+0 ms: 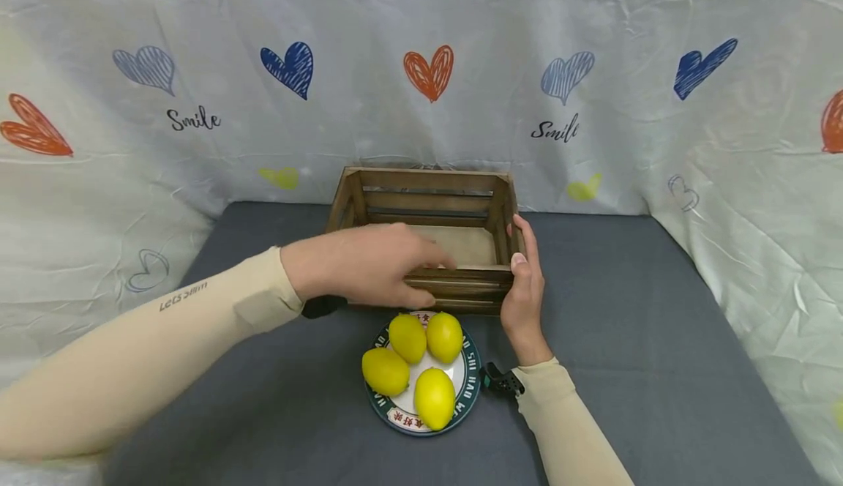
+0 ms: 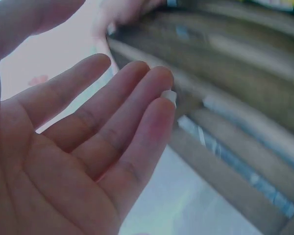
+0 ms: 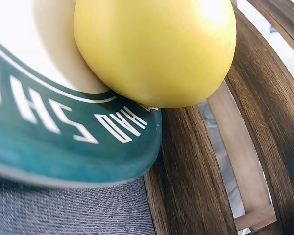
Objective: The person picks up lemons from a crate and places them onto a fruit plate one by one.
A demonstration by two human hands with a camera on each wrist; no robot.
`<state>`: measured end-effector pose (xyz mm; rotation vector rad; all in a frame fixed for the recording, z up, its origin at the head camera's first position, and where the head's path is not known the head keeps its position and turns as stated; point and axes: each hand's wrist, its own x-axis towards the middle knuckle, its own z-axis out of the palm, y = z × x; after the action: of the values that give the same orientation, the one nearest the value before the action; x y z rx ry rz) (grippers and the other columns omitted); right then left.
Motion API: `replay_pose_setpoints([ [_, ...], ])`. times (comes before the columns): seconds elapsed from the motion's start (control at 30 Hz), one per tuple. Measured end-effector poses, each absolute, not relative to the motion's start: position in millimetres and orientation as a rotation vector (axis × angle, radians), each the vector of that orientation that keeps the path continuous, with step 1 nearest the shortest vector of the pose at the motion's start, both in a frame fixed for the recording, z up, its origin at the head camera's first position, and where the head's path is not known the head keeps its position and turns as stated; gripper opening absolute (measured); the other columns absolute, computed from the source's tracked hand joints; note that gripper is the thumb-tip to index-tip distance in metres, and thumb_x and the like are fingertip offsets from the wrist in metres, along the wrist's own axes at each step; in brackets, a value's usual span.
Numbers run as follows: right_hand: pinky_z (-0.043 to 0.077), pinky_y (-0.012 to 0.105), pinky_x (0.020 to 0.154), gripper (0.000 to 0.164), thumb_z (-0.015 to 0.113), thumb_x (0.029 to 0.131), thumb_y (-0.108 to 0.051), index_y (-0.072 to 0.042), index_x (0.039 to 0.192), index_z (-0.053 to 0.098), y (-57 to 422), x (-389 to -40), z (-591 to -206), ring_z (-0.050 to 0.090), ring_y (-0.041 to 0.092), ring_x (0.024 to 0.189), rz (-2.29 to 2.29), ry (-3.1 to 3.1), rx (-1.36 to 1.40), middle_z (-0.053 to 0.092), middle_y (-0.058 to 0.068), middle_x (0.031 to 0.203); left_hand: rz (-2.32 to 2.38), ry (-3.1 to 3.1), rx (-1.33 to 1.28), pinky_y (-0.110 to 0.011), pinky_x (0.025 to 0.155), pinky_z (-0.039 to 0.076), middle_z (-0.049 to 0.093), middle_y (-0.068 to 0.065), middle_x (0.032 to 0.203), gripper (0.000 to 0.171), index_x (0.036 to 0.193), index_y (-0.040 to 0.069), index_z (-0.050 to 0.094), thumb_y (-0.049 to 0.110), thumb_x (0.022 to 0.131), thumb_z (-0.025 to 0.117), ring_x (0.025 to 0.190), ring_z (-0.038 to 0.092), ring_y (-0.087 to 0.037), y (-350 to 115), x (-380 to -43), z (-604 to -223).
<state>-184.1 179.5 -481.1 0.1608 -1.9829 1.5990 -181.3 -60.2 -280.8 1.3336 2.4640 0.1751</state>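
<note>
A brown slatted wooden crate stands at the back of the table, its inside bare where it shows. My left hand is over the crate's front left part, hiding some of the front rim. The left wrist view shows that palm holding nothing, with the fingers extended. At the crate's front right corner, my right hand grips the side wall, thumb at the corner and fingers along the outside. Several yellow lemons lie on a round plate just in front of the crate.
Dark grey cloth covers the table. A white curtain printed with hearts hangs right behind the crate and along both sides. The plate has a green rim with white lettering, close against the crate's front.
</note>
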Motion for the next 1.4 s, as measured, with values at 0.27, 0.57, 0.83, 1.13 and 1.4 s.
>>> replay_pose_setpoints([
  [0.27,0.026,0.054,0.127,0.063,0.030,0.104,-0.032,-0.030,0.166,0.043,181.4,-184.0,-483.6,0.043,0.023,0.155,1.591,-1.973,0.169,0.048,0.001,0.169,0.179,2.533,1.107,-0.047,0.110,0.056,0.067,-0.005,0.149,0.054,0.153,0.017,0.062,0.035,0.103,0.073,0.133,0.066,-0.025,-60.2,-245.3,-273.8],
  [0.57,0.024,0.056,0.128,0.062,0.031,0.105,-0.033,-0.032,0.166,0.042,180.3,-183.1,-488.6,0.041,0.021,0.156,1.623,-1.964,0.166,0.046,-0.001,0.170,0.024,2.470,0.911,-0.051,0.115,0.052,0.062,-0.010,0.155,0.063,0.157,0.013,0.057,0.038,0.101,0.072,0.141,0.060,-0.031,-52.7,-293.1,-299.3],
  [0.83,0.023,0.059,0.129,0.062,0.031,0.105,-0.032,-0.029,0.166,0.043,179.6,-185.1,-486.6,0.041,0.023,0.157,1.626,-1.957,0.183,0.047,0.004,0.169,-0.042,2.443,0.823,-0.052,0.115,0.052,0.057,-0.008,0.162,0.064,0.157,0.015,0.058,0.037,0.100,0.074,0.145,0.058,-0.032,-48.8,-315.9,-326.8],
  [1.13,0.025,0.054,0.129,0.062,0.031,0.105,-0.031,-0.028,0.166,0.043,181.3,-187.0,-485.4,0.042,0.020,0.156,1.620,-1.961,0.179,0.047,-0.001,0.169,-0.124,2.282,0.685,-0.055,0.106,0.058,0.046,-0.009,0.170,0.070,0.163,0.016,0.049,0.032,0.101,0.076,0.148,0.054,-0.036,-41.9,-320.4,-349.3],
  [1.4,0.025,0.054,0.130,0.062,0.031,0.105,-0.032,-0.028,0.166,0.043,181.3,-187.5,-486.0,0.042,0.020,0.156,1.612,-1.961,0.182,0.047,-0.001,0.169,-0.109,2.223,0.670,-0.051,0.098,0.061,0.050,-0.009,0.167,0.057,0.159,0.018,0.056,0.025,0.104,0.070,0.145,0.056,-0.035,-46.0,-318.5,-358.8],
])
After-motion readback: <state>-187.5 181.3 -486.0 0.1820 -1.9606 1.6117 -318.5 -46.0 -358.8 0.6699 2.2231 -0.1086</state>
